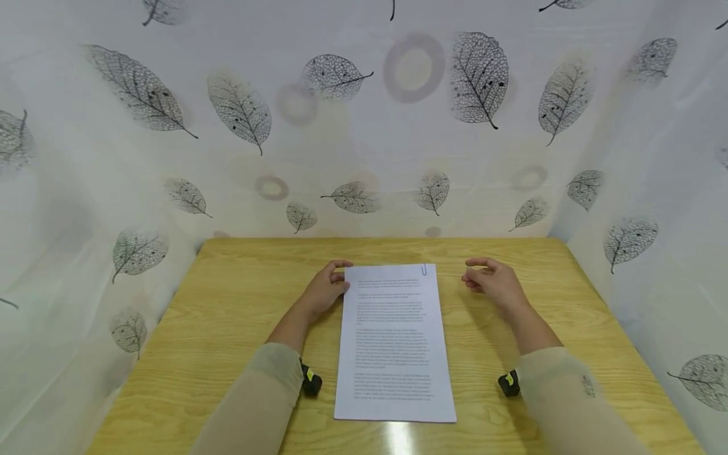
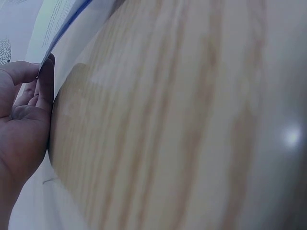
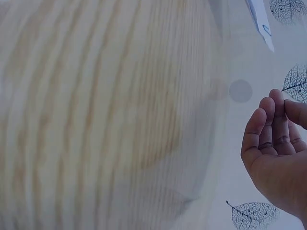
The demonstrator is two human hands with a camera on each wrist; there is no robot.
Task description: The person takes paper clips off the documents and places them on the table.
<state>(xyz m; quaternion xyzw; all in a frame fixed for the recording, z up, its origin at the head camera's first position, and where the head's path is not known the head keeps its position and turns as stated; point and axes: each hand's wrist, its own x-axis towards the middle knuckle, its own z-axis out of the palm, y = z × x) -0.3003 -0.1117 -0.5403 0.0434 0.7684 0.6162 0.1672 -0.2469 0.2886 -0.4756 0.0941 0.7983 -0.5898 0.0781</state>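
Observation:
A stack of printed sheets (image 1: pixel 392 354) lies lengthwise on the table, its text facing up. A blue paper clip (image 1: pixel 423 270) sits on its top edge near the right corner. My left hand (image 1: pixel 327 289) is at the upper left edge of the stack. In the left wrist view, that hand (image 2: pixel 24 110) pinches the sheets' edge (image 2: pixel 55 42) between thumb and fingers. To the right of the stack, my right hand (image 1: pixel 493 284) hovers apart from it, fingers loosely bent and holding nothing. The right wrist view shows the sheets' clipped corner (image 3: pixel 265 33) beyond the fingertips.
The wooden table (image 1: pixel 227 303) ends at a pale curtain (image 1: pixel 364 139) with a leaf print, which hangs behind it and on both sides. Small black devices sit at the left wrist (image 1: pixel 310 382) and the right wrist (image 1: pixel 509 383). Light glares on the table's near part.

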